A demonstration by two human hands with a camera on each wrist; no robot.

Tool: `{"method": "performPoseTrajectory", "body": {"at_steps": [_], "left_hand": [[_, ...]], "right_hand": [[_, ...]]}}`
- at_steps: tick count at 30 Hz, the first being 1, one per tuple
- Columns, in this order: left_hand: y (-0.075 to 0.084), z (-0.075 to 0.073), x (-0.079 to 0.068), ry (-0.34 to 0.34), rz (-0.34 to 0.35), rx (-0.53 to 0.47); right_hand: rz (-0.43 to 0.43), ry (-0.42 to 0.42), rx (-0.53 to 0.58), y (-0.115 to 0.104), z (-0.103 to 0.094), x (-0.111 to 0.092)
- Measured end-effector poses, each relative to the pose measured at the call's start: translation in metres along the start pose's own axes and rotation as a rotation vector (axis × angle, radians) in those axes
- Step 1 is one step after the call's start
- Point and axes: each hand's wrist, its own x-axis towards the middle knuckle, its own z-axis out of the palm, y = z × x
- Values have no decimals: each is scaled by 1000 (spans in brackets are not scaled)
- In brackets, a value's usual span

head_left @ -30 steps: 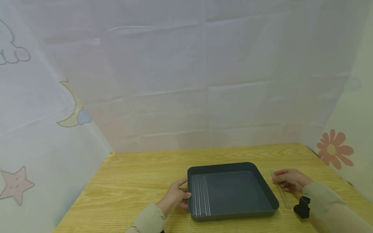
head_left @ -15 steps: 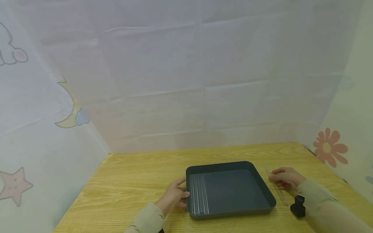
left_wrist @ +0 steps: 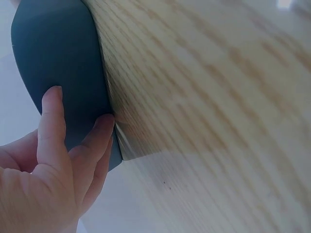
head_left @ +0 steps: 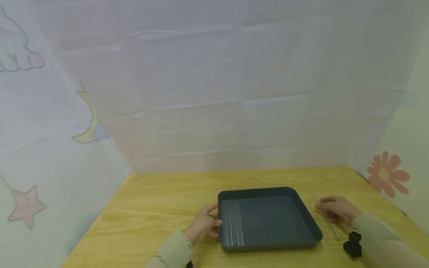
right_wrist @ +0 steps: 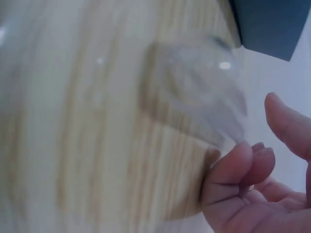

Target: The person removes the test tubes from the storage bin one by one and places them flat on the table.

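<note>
A dark grey rectangular tray (head_left: pixel 268 219) sits on the wooden table. Along its left inner side lie several long clear pieces (head_left: pixel 232 223), side by side. My left hand (head_left: pixel 202 222) touches the outer left wall with extended fingers; in the left wrist view, fingertips (left_wrist: pixel 52 104) press against that wall. To the right of the tray, my right hand (head_left: pixel 338 208) pinches a clear plastic spoon (head_left: pixel 331 227), its handle end pointing toward me. The right wrist view shows the blurred, rounded bowl of the spoon (right_wrist: pixel 199 82) beyond the curled fingers of the right hand (right_wrist: pixel 257 194).
The wooden table (head_left: pixel 161 208) extends left of and behind the tray. Pale printed sheets (head_left: pixel 187 93) stand around its back and sides. A black wrist device (head_left: pixel 353 245) hangs beneath the right sleeve, close to the tabletop.
The head view shifts slightly. My right hand and the spoon have edged a little to the right, away from the tray; the left hand stays at the tray wall.
</note>
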Motion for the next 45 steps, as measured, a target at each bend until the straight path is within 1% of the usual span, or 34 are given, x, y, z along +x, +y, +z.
{"method": "performPoseTrajectory", "body": {"at_steps": [5, 9, 14, 18, 22, 25, 30, 36, 40, 45], "left_hand": [[-1, 1, 2, 3, 1, 1], [-1, 1, 3, 4, -8, -2], [0, 1, 1, 4, -10, -6], [0, 1, 0, 3, -7, -3], [-1, 0, -1, 3, 3, 12], [-1, -1, -2, 2, 20, 22], [-2, 0, -2, -2, 35, 11], [-1, 2, -1, 5, 49, 7], [-2, 4, 2, 1, 53, -5], [-4, 5, 2, 18, 28, -18]], "right_hand": [[-15, 0, 29, 0, -8, -1], [-19, 24, 43, -4, -11, -4], [-23, 42, 63, -13, -11, -11], [-43, 30, 102, -21, -7, -16], [-80, -14, 129, -32, 0, -20], [-89, -51, 155, -40, 5, -21], [-109, -118, 234, -51, 16, -21], [-151, -216, 326, -59, 32, -16], [-144, -270, 335, -66, 43, -12], [-112, -297, 313, -75, 63, -7]]}}
